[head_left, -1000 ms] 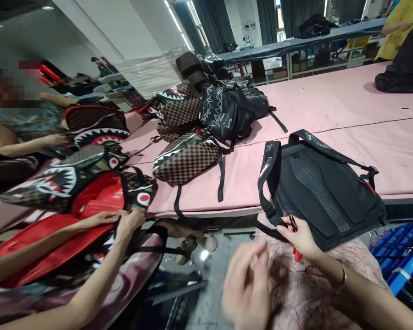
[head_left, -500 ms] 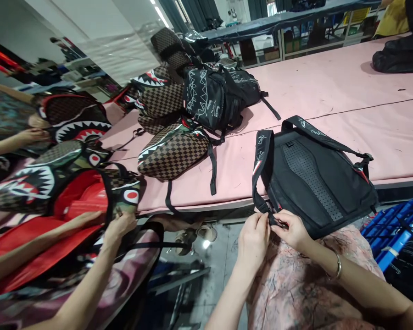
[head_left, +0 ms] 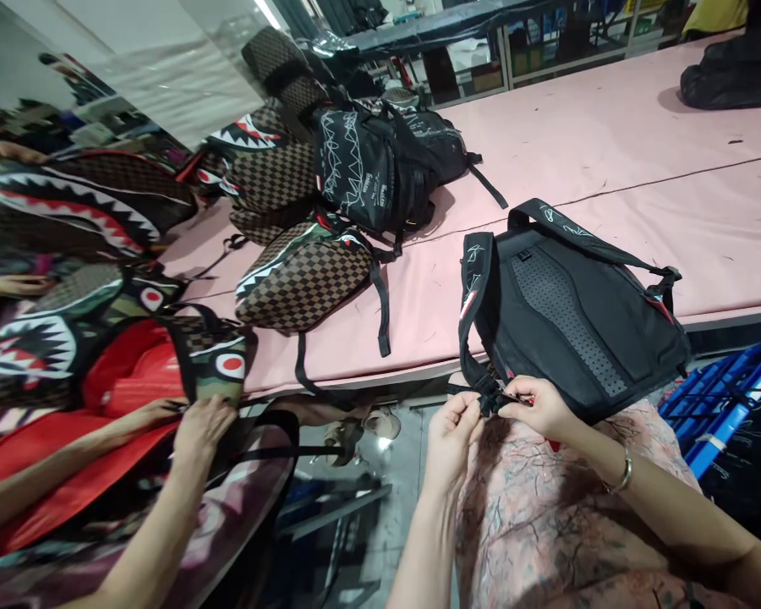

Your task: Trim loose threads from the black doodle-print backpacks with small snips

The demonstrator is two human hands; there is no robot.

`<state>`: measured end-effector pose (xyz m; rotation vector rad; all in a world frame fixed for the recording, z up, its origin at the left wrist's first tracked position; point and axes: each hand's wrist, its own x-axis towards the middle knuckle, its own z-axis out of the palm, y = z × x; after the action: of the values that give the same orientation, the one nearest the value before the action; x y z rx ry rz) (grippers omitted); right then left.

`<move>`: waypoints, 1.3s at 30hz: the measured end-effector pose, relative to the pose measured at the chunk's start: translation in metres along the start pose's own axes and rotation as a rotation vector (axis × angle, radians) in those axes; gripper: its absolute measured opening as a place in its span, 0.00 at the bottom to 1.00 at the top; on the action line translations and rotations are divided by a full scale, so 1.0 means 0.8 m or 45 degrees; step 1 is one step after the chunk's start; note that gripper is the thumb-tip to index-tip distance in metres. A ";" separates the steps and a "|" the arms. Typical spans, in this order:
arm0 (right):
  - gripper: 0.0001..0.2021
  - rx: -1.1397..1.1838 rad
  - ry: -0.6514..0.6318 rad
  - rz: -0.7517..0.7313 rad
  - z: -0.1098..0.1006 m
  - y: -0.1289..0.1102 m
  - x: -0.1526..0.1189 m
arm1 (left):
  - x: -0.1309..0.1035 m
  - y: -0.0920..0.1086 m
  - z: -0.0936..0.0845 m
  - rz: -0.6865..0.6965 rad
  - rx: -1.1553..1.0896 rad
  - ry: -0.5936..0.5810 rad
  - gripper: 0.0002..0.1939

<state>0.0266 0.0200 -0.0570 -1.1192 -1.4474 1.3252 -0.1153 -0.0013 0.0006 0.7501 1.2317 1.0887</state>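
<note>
A black backpack rests with its padded back panel up, its lower end over the table's front edge and against my lap. Its near shoulder strap runs down to a black buckle and webbing between my hands. My left hand is closed, pinching the webbing at the buckle's left side. On the other side my right hand pinches the strap end; a small dark piece with red shows at its fingers, too small to name. Something red peeks out below that hand.
Checkered and black backpacks are piled on the pink table. At left, a co-worker's hands work on a red-lined shark-mouth bag. Another person handles a shark-mouth bag behind. A blue rack stands at right.
My hands have drawn slightly apart, showing more of the buckle and webbing. The view has shifted a little. The shark-mouth bag at the far left has been turned and appears larger.
</note>
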 end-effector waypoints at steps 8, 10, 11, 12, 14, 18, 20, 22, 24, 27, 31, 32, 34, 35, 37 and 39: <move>0.03 -0.095 0.080 0.030 0.008 0.003 -0.003 | 0.000 -0.005 0.008 -0.005 0.003 0.016 0.20; 0.04 -0.132 0.092 0.036 0.011 0.002 -0.005 | 0.002 -0.007 0.012 0.038 0.122 0.091 0.20; 0.05 -0.158 0.091 0.039 0.013 0.001 -0.006 | 0.003 -0.008 0.013 0.069 0.190 0.140 0.20; 0.05 -0.179 0.096 0.045 0.013 0.001 -0.006 | 0.004 -0.008 0.015 0.100 0.249 0.186 0.20; 0.05 -0.189 0.110 0.066 0.013 0.000 -0.007 | 0.004 -0.009 0.017 0.139 0.323 0.234 0.18; 0.06 -0.140 0.068 0.096 0.006 -0.002 -0.006 | -0.003 -0.009 0.017 0.073 0.272 0.183 0.14; 0.06 -0.138 0.041 0.069 0.003 -0.003 -0.007 | -0.005 -0.011 0.014 0.048 0.216 0.167 0.13; 0.06 -0.127 0.017 0.033 0.001 -0.003 -0.007 | -0.005 -0.013 0.011 0.057 0.186 0.170 0.12; 0.06 -0.101 -0.032 0.023 0.000 -0.004 -0.008 | -0.005 -0.016 0.009 0.069 0.170 0.175 0.12; 0.08 -0.025 -0.120 0.060 -0.003 -0.007 -0.006 | -0.006 -0.019 0.008 0.041 0.089 0.171 0.12; 0.11 0.149 -0.239 0.141 -0.011 -0.016 0.001 | -0.009 -0.022 0.008 0.004 -0.056 0.140 0.14; 0.12 0.190 -0.261 0.154 -0.013 -0.017 0.002 | -0.009 -0.023 0.008 -0.001 -0.085 0.133 0.15; 0.14 0.240 -0.271 0.167 -0.015 -0.018 0.002 | -0.010 -0.025 0.009 -0.010 -0.135 0.131 0.15; 0.14 0.235 -0.258 0.163 -0.015 -0.018 0.002 | -0.009 -0.026 0.010 -0.012 -0.154 0.138 0.16; 0.14 0.162 -0.173 0.139 -0.013 -0.017 -0.002 | -0.009 -0.028 0.011 -0.012 -0.178 0.152 0.16; 0.13 0.073 -0.032 0.113 -0.008 -0.016 -0.008 | -0.008 -0.028 0.014 0.001 -0.186 0.160 0.16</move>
<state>0.0337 0.0145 -0.0438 -1.1441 -1.3826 1.4381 -0.0989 -0.0139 -0.0150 0.5777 1.2419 1.2274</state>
